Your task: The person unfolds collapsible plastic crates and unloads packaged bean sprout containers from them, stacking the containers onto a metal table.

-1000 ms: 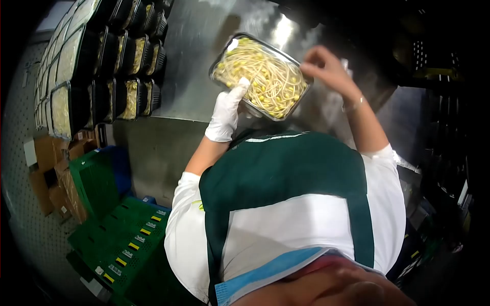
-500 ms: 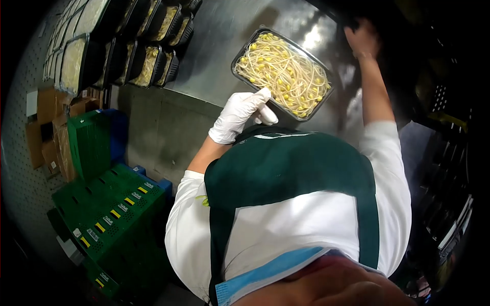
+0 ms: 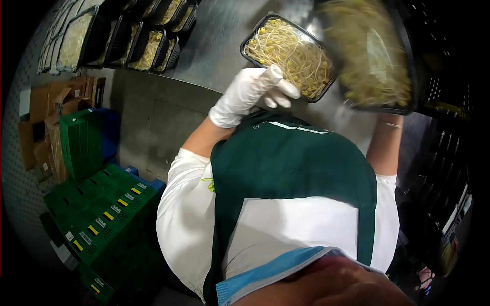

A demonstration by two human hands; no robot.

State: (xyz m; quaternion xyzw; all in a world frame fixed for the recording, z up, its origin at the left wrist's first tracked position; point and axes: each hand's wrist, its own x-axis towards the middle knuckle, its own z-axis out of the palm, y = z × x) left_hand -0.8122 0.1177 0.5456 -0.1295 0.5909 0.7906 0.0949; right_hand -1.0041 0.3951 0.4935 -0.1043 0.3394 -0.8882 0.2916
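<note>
A black tray of bean sprouts (image 3: 288, 53) with yellow heads lies tilted on the metal table in front of me. At its near edge is my left hand (image 3: 255, 92) in a white glove, fingers apart with nothing held; whether they touch the rim I cannot tell. On the right, a second tray of bean sprouts (image 3: 367, 56), smeared by motion, is held up close to the camera. My right wrist (image 3: 390, 122) shows beneath it, and the tray hides the fingers of that hand.
Filled sprout trays (image 3: 148, 48) stand stacked at the table's left end. Below left are green plastic crates (image 3: 102, 209) and cardboard boxes (image 3: 43, 117). Dark crates with holes (image 3: 439, 92) stand at the right. The metal table (image 3: 214, 35) ends just before my apron.
My right hand has come back from the far right with a second sprout tray. My left hand has spread its fingers and shifted slightly up and right. The camera view has tilted a little.
</note>
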